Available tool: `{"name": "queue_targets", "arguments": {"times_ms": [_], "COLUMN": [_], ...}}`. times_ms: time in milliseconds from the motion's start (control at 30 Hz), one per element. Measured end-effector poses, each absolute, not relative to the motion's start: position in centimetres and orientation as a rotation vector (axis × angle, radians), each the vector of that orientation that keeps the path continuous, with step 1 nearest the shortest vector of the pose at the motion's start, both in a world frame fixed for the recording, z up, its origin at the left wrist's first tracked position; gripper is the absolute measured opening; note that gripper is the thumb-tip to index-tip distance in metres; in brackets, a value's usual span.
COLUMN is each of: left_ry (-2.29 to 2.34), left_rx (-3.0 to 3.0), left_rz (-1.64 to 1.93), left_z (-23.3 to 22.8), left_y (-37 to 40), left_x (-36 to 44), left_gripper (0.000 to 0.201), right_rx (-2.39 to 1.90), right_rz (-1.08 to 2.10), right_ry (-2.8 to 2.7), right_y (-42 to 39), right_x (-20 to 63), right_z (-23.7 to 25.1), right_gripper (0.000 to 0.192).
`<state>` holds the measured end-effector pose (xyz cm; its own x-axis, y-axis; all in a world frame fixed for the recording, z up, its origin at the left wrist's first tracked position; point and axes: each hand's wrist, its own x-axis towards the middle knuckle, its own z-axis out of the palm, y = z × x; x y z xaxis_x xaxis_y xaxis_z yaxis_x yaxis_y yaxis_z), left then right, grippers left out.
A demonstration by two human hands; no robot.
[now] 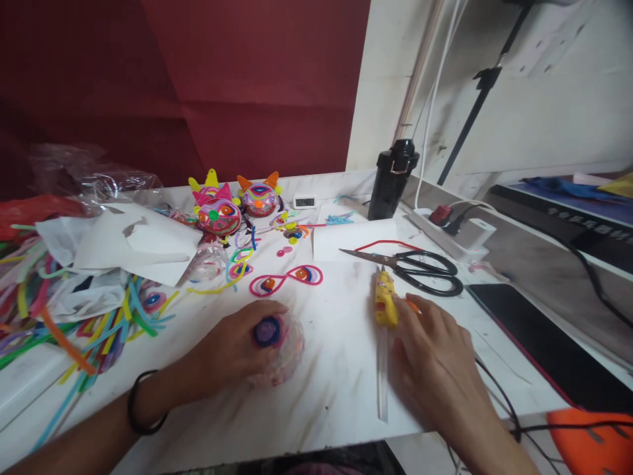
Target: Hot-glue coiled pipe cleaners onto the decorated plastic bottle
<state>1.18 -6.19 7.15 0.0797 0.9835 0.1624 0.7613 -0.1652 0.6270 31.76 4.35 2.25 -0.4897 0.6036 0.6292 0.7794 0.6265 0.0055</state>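
- The fingers of the left hand are grasping a clear ball, which is at the near middle of the surface; on this ball sits a purple and blue disc.
- The right hand lies just beside a yellow glue gun; its fingers are partly hidden, so I cannot tell whether they grip it.
- A clear glue stick extends from the gun to the near side.
- Farther than the ball lies a pink loop, crossed in its middle.
- Scissors lie beyond the right hand; a dark phone is to the right.
- At left, colourful fuzzy sticks are piled.
- At the far side stand a black bottle and a small clock.
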Motion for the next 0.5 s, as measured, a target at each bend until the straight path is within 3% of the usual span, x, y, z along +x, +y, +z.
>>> {"name": "queue_targets", "arguments": {"times_ms": [133,500], "left_ry": [1.698,1.519], "left_rx": [1.927,1.879], "left_rz": [0.708,0.606], "left_z": [8.2,8.4], "left_y": [-5.1,-4.0], "left_x": [1.1,1.0], "left_gripper": [0.052,0.067], "right_rx": [-1.161,-1.003], "right_rz": [-0.457,-0.262], "right_ry": [-2.319,-2.373], "right_y": [6.2,8.9], "right_x": [32.8,34.0], "right_z": [2.0,2.4], "right_gripper": [0.051,0.035]}}
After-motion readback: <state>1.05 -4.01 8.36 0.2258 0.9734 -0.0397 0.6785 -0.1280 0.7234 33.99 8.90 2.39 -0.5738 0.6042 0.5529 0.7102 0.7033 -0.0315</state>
